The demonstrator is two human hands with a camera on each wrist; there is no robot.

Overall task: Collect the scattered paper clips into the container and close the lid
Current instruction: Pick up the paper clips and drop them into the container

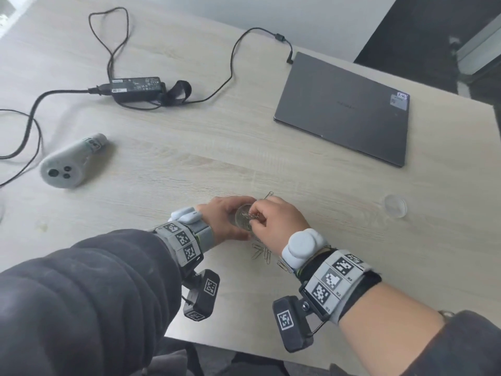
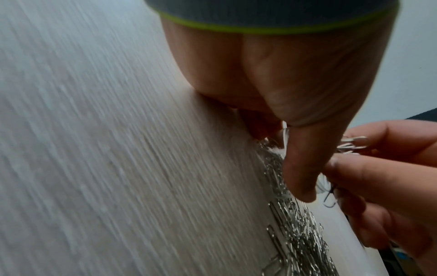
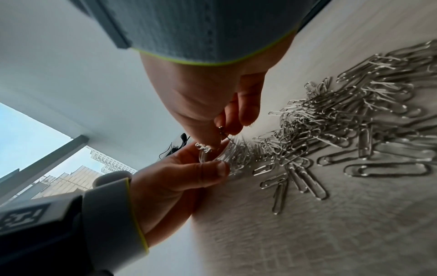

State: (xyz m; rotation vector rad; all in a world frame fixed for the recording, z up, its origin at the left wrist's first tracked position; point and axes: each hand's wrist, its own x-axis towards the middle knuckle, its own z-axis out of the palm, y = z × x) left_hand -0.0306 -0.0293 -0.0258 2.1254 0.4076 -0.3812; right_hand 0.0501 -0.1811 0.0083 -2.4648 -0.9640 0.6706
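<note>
head cam looks down over pale wood-grain table point(image 1: 189, 164); both wrist cams sit close, low, sharing pile of silver wire paper clips point(image 3: 343, 121)

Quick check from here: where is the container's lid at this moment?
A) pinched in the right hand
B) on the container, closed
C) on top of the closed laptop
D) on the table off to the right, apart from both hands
D: the clear round lid lies on the table to the right, while the left hand grips the open container and the right hand pinches paper clips over it.
</note>
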